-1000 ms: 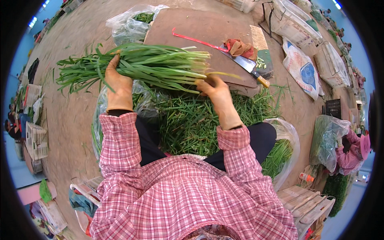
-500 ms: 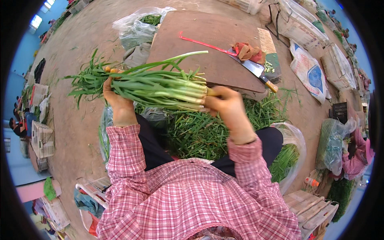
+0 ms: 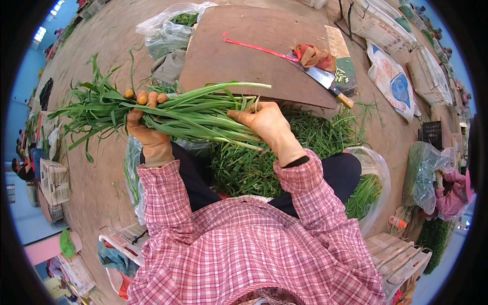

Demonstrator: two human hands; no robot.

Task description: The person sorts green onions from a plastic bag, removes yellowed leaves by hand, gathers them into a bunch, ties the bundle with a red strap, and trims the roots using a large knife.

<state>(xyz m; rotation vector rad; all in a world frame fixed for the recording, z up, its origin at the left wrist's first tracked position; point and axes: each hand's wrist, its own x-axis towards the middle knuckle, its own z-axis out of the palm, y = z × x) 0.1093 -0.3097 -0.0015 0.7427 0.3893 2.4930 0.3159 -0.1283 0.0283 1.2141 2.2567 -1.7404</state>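
A bunch of long, flat-leaved stalks with pale lower ends, which look like garlic greens (image 3: 203, 116), lies sideways across both hands above my lap. My left hand (image 3: 147, 129) is closed around its leafy part, fingertips curled over the top. At the pale ends, my right hand (image 3: 267, 122) is closed on the stalks, its palm hiding many of the tips. One pale stalk sticks out above the right hand. Beyond the bunch, a knife (image 3: 321, 77) with a wooden handle rests on a brown board (image 3: 244, 56), partly under a reddish-brown cloth (image 3: 315, 57).
Loose green leaves (image 3: 249, 170) are heaped between my knees. A red strip (image 3: 254, 46) lies on the board. Plastic bags of greens (image 3: 365, 195) stand beside my legs. A printed sack (image 3: 394, 84) and white crates (image 3: 381, 30) are at the right; a co-worker (image 3: 452, 195) sits there.
The right hand has moved from the cut ends a little left, over the stalks. The bunch now sits lower and further left, its tips less even. The left hand keeps its hold.
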